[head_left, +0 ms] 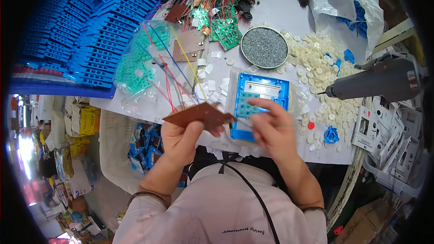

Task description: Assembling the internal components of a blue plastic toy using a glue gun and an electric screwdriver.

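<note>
My left hand point(183, 140) grips a brown circuit board point(199, 115) by its edge, thumb on top. Red, blue, yellow and dark wires rise from the board. To its right, my right hand point(273, 131) hovers over the lower part of a blue plastic casing point(284, 91), slightly blurred, with the index finger stretched out and no object visible in it. The casing lies on the table with its inside up, and a light green button pad point(248, 104) sits in it, partly covered by my fingers.
A round dish of small grey screws point(264, 47) stands behind the casing. Cream discs point(312, 49) spread to the right, below an electric screwdriver point(375, 81). Wired green boards point(226, 27) pile up at the back. Stacked blue casings point(104, 31) fill the far left.
</note>
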Demonstrator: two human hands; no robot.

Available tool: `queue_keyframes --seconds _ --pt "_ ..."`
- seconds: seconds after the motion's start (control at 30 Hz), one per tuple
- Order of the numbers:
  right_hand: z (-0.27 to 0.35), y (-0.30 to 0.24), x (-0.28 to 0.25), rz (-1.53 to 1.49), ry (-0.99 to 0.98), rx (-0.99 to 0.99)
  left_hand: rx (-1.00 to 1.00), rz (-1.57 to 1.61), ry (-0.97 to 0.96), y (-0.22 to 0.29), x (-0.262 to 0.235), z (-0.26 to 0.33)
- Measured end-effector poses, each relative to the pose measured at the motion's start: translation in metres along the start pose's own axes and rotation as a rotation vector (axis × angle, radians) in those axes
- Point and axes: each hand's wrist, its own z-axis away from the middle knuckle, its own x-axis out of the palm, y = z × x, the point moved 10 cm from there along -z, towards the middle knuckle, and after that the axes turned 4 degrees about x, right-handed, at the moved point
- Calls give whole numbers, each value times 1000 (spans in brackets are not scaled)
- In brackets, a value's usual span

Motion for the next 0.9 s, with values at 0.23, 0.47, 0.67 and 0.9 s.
queue_keyframes --seconds 0.23,0.47,0.67,0.9 --pt "129 45 -93 207 -40 150 -245 -304 -401 -15 8 26" --pt "161 -46 -105 1122 237 -299 -154 -341 -769 -34 72 44" --pt "41 7 -28 497 -67 33 -466 -218 -649 -67 72 47" --pt "-41 -2 -39 622 -26 -61 -920 224 -276 -91 35 73"
